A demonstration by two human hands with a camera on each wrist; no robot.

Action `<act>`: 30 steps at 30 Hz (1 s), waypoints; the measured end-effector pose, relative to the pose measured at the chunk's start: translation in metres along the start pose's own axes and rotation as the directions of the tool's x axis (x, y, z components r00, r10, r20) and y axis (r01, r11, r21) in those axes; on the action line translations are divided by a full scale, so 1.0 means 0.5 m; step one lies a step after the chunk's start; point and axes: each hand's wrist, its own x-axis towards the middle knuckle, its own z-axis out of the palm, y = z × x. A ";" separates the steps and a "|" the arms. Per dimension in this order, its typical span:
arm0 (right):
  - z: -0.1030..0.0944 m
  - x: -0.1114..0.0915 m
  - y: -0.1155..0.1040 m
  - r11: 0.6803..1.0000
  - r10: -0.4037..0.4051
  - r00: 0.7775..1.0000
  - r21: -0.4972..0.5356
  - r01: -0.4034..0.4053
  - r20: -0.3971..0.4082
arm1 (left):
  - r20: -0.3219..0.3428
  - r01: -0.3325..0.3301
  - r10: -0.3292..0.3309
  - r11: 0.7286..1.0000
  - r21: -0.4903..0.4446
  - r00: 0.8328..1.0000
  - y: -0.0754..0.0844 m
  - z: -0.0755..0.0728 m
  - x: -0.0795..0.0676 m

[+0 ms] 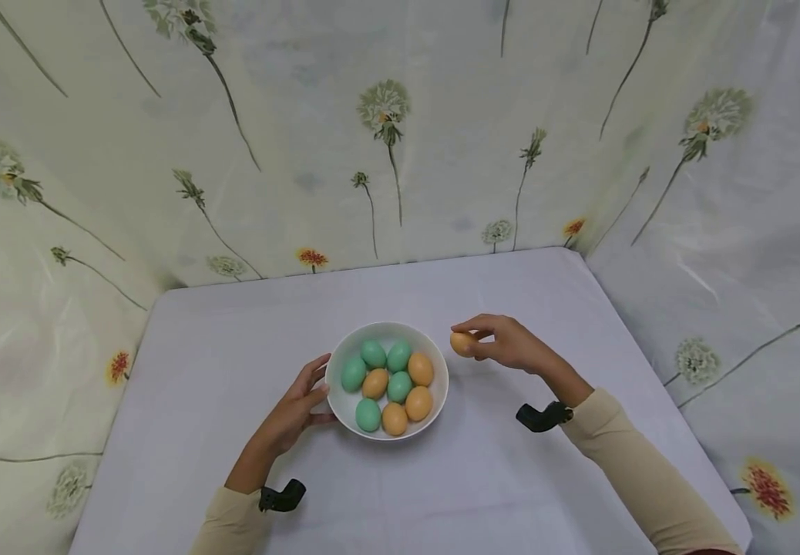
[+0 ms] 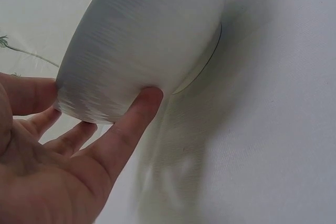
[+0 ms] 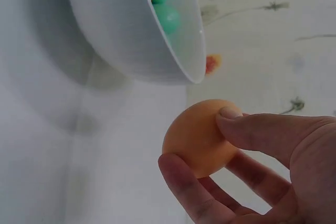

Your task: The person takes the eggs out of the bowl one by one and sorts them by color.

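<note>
A white bowl [image 1: 386, 328] stands on the table with several green eggs [image 1: 354, 374] and several orange eggs [image 1: 418, 403] inside. Against the bowl's left side, my left hand [image 1: 294, 408] holds the outer wall with spread fingers. In the left wrist view, one fingertip [image 2: 150, 98] presses low on the wall and another finger touches near the rim. Right of the bowl, my right hand [image 1: 511, 343] pinches one orange egg [image 3: 197, 137] between thumb and fingers. That egg hangs above the table, apart from the rim.
A white cloth covers the table [image 1: 247, 331]. Behind it and along both sides hangs a curtain [image 1: 442, 169] printed with dandelions. Dark wrist cameras [image 1: 544, 417] are strapped on both forearms, over beige sleeves [image 1: 639, 470].
</note>
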 end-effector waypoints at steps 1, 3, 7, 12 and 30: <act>0.000 -0.001 0.006 1.000 0.014 1.000 -0.008 -0.014 -0.005 | -0.003 0.000 0.000 1.000 -0.004 1.000 -0.001 -0.001 0.000; 0.001 0.000 0.019 0.999 0.038 0.999 -0.026 -0.038 -0.013 | -0.007 -0.002 0.002 1.000 -0.009 1.000 -0.002 -0.001 0.000; 0.010 0.006 0.051 0.995 0.073 0.997 -0.069 -0.074 -0.026 | -0.013 0.002 -0.002 1.000 -0.016 1.000 -0.005 -0.003 -0.001; 0.024 0.019 0.086 0.987 0.061 0.998 -0.150 -0.065 -0.035 | -0.011 -0.007 0.007 1.000 -0.016 1.000 -0.006 -0.003 -0.001; 0.051 0.035 0.107 0.946 0.071 0.996 -0.314 -0.087 -0.062 | -0.009 -0.010 0.010 1.000 -0.011 1.000 -0.002 -0.001 -0.005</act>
